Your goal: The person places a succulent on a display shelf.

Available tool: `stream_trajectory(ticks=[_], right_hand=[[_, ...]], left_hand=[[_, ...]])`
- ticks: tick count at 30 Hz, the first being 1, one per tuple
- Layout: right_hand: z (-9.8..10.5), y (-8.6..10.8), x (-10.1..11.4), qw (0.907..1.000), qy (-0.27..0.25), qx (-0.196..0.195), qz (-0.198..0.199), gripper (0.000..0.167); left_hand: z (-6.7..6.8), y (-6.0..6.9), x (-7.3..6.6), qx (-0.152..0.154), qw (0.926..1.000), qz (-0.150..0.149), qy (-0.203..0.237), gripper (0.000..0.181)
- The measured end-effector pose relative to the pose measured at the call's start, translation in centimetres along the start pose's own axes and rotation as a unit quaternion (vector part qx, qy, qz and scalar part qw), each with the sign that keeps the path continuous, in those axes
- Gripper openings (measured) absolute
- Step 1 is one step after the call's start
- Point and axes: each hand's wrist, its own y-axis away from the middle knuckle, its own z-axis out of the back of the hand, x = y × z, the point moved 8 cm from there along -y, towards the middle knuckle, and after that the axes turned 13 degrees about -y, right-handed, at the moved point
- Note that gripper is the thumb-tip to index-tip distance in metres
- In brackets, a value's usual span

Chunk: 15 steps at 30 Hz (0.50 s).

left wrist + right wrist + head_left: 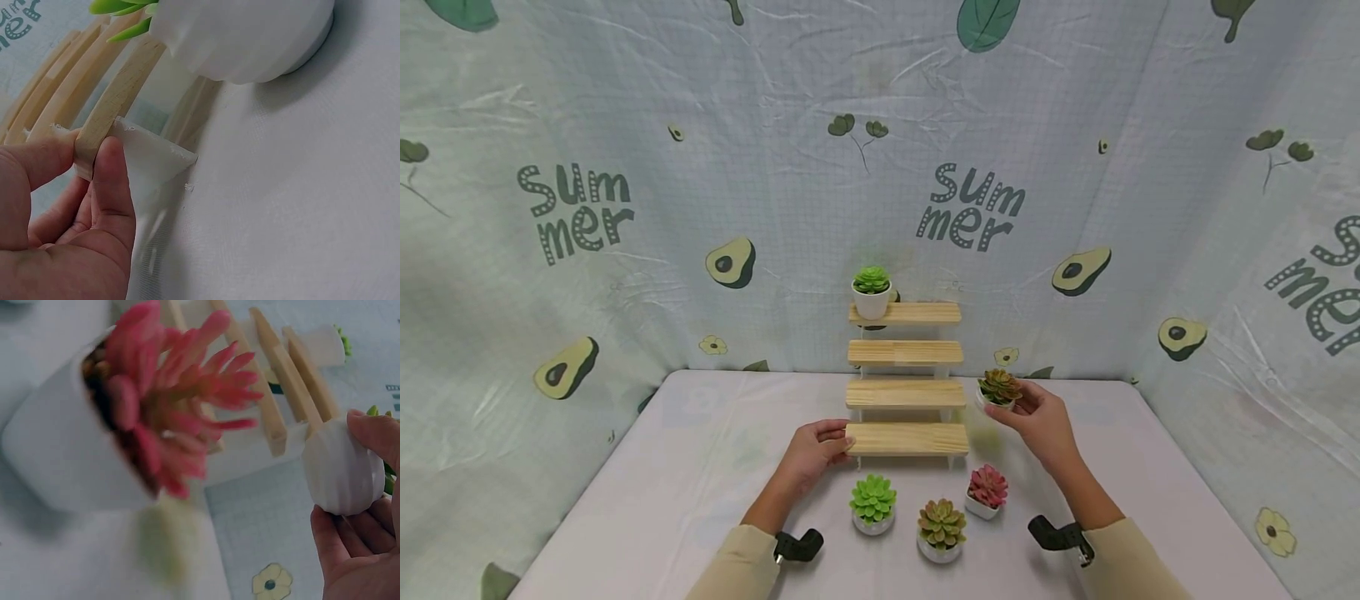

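Potted brownish succulent [999,387] sits pinched in the right hand [1047,421]; the left hand [809,455] pinches the lowest wooden board [910,438].

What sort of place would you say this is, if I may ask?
Probably a makeshift recording booth: patterned sheeting hangs behind and beside a pale table, and the person wears a black device at each wrist.

A rack [907,392] stands on the tabletop [730,467]; one plant [872,298] tops its left, three plants [942,525] before it, another plant [998,387] right.
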Motion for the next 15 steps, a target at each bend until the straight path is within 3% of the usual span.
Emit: stream_trajectory(ticks=[15], right_hand=[[-3.3, -3.8, 5.0, 0.9983, -0.035, 0.028, 0.038, 0.074]], left_hand=[[0.0, 0.0, 0.1, 0.009, 0.9999, 0.002, 0.005, 0.038]])
